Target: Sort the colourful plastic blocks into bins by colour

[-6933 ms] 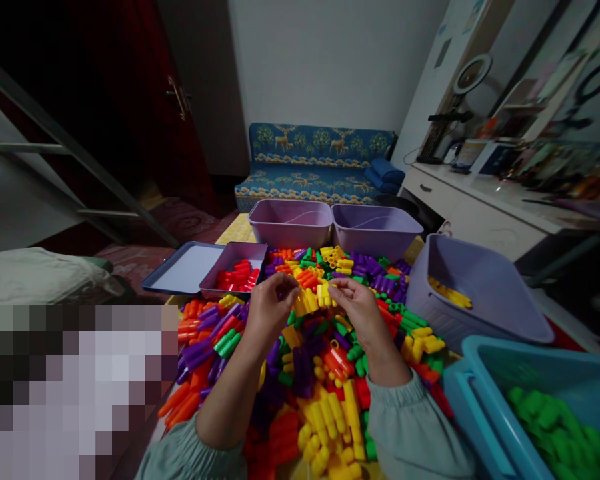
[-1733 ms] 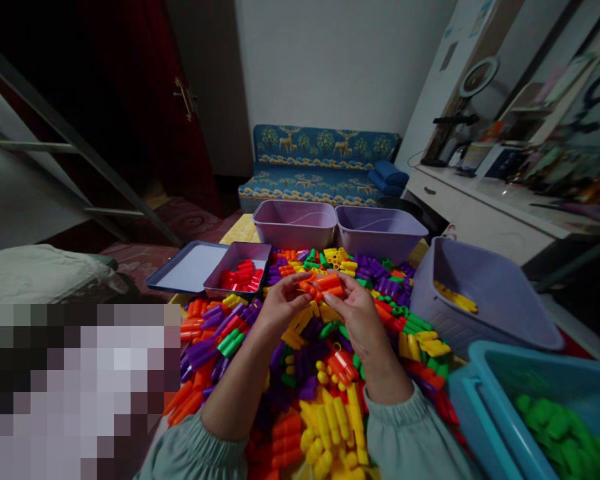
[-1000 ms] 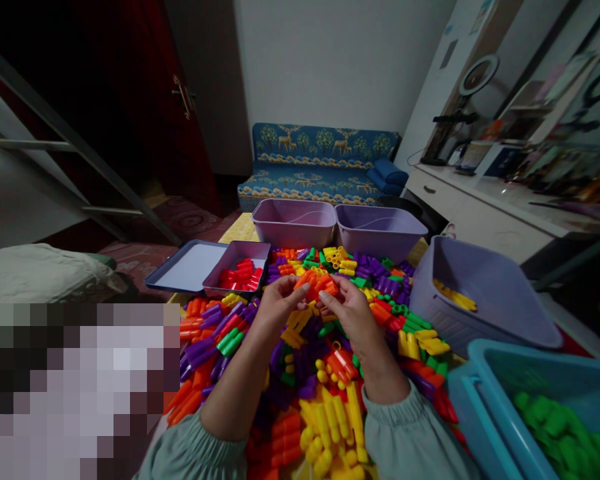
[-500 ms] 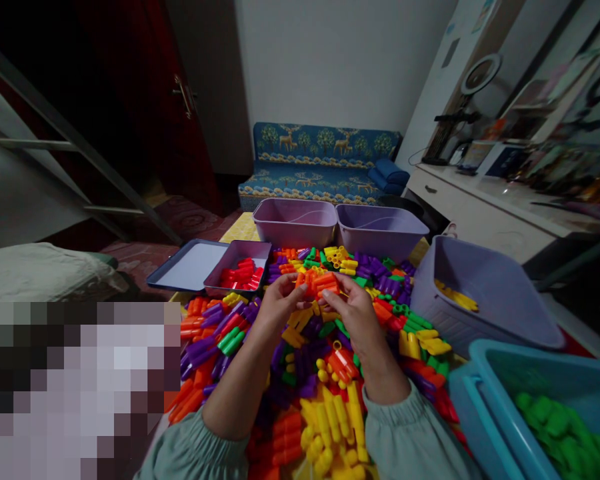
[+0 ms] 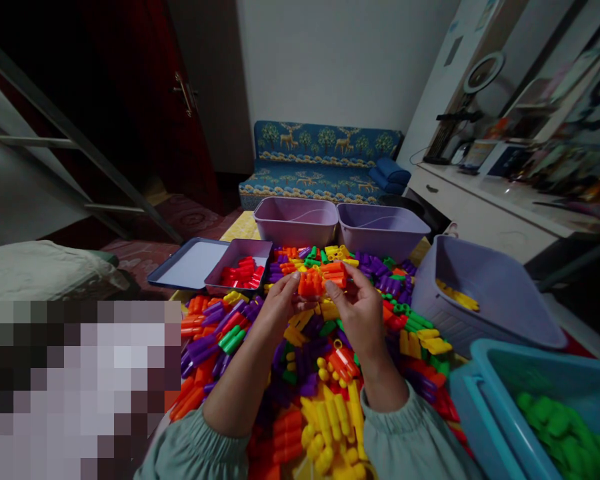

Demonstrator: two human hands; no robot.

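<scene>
Above the middle of a heap of plastic toy pieces, my left hand [image 5: 281,298] is closed on orange tube-shaped building blocks [image 5: 310,283]. My right hand [image 5: 361,308] grips the right end of the same orange blocks, thumb in front and fingers behind. The orange blocks sit side by side and touch; whether they are joined I cannot tell. Below both hands lie loose purple, green, orange and yellow tube blocks. Nearer to me are yellow pieces [image 5: 335,415] and a row of orange blocks [image 5: 287,437].
Two lilac bins [image 5: 296,230] stand behind the heap. Another lilac bin [image 5: 485,293] at right holds yellow pieces, and a turquoise bin [image 5: 490,393] holds green ones. At left, a tray [image 5: 214,283] with red blocks stands beside its lid [image 5: 190,263]. A patterned sofa [image 5: 310,177] is beyond.
Both hands have shifted slightly right with the orange blocks. My right hand has turned a little, and the blocks in the grip now sit closer together and more level.
</scene>
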